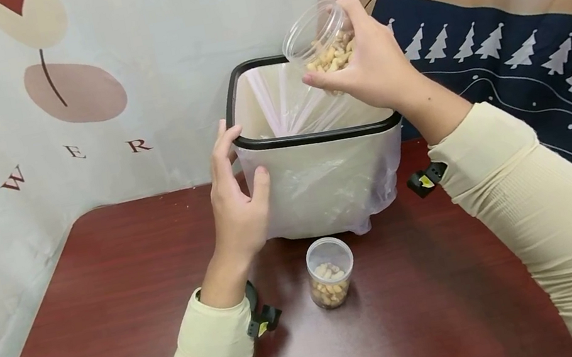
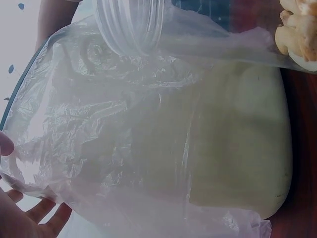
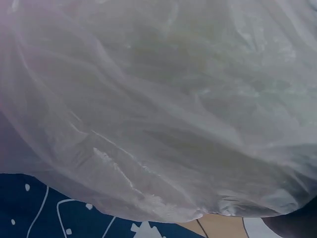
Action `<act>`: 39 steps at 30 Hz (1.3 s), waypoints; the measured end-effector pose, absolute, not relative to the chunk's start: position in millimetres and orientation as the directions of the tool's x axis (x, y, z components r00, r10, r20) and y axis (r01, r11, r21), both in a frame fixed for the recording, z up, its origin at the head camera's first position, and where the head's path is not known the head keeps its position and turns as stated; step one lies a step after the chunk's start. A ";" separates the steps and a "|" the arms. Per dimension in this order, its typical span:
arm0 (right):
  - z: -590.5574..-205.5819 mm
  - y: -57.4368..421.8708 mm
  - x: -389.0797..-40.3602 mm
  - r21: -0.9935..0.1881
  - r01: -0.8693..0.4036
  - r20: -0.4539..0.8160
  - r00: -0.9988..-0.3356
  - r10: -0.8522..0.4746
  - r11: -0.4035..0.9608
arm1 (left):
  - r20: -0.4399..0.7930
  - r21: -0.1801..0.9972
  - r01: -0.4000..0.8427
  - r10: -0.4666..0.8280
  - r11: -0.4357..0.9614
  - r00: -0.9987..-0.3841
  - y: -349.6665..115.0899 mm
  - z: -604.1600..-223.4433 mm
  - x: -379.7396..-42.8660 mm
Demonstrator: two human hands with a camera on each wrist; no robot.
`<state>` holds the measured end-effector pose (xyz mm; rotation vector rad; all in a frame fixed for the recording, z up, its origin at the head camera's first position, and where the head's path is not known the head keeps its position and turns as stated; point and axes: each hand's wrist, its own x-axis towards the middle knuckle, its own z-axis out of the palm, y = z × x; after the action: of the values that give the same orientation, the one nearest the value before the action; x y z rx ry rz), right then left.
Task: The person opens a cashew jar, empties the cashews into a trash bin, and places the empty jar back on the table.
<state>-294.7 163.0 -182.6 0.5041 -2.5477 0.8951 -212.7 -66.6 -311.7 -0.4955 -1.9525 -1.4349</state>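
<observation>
My right hand (image 1: 372, 64) grips a clear plastic jar (image 1: 313, 27), tilted with its open mouth to the left over the bin. Tan nuts that look like cashews (image 1: 335, 57) lie inside this jar. The bin (image 1: 321, 185) is pale, with a black rim (image 1: 319, 136) and a thin translucent liner bag (image 1: 278, 103) folded over its outside. My left hand (image 1: 240, 196) rests against the bin's left front corner, fingers extended and a fingertip at the rim. In the left wrist view, its fingers (image 2: 54, 220) lie along the bin's side. The right wrist view shows mostly liner bag (image 3: 148, 114).
A second clear jar (image 1: 331, 272), partly filled with similar nuts, stands upright on the reddish-brown table (image 1: 135, 332) in front of the bin. Behind are a pale printed cloth (image 1: 172, 52) and a dark blue cloth with white trees (image 1: 509, 75).
</observation>
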 end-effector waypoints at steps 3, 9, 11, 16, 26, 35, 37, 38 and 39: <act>-182.5 164.4 -297.6 -0.517 -0.446 0.466 -0.863 -0.196 0.731 | 0.702 0.688 0.645 -0.079 0.333 -0.708 -65.8 -311.7 -213.1; -185.0 166.4 -302.0 -0.488 -0.453 0.458 -0.861 -0.224 0.746 | 0.707 0.676 0.652 -0.050 0.342 -0.706 -66.7 -311.9 -213.2; -186.5 166.2 -302.8 -0.484 -0.455 0.448 -0.863 -0.235 0.748 | 0.707 0.674 0.656 -0.038 0.340 -0.706 -67.8 -313.0 -213.9; -188.6 166.0 -304.5 -0.462 -0.466 0.413 -0.866 -0.282 0.754 | 0.704 0.673 0.648 -0.039 0.355 -0.709 -68.7 -315.9 -215.5; -190.8 162.6 -306.1 -0.346 -0.493 0.362 -0.855 -0.372 0.798 | 0.747 0.608 0.655 -0.043 0.449 -0.664 -71.2 -319.1 -219.7; -189.6 162.7 -301.8 -0.290 -0.483 0.301 -0.865 -0.401 0.826 | 0.780 0.581 0.677 -0.071 0.453 -0.622 -67.1 -322.5 -219.1; -189.5 162.4 -301.8 -0.282 -0.487 0.299 -0.863 -0.406 0.827 | 0.787 0.571 0.681 -0.073 0.459 -0.612 -66.8 -322.9 -219.8; -189.5 162.3 -301.9 -0.276 -0.488 0.298 -0.863 -0.408 0.828 | 0.790 0.567 0.681 -0.072 0.464 -0.608 -66.8 -322.9 -219.8; -189.4 162.2 -302.1 -0.272 -0.490 0.299 -0.861 -0.411 0.828 | 0.793 0.563 0.682 -0.072 0.467 -0.605 -66.9 -323.0 -219.6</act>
<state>-302.1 162.2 -189.4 0.6959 -2.7820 0.5038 -219.6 -66.9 -323.0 -0.5086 -1.9240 -1.2046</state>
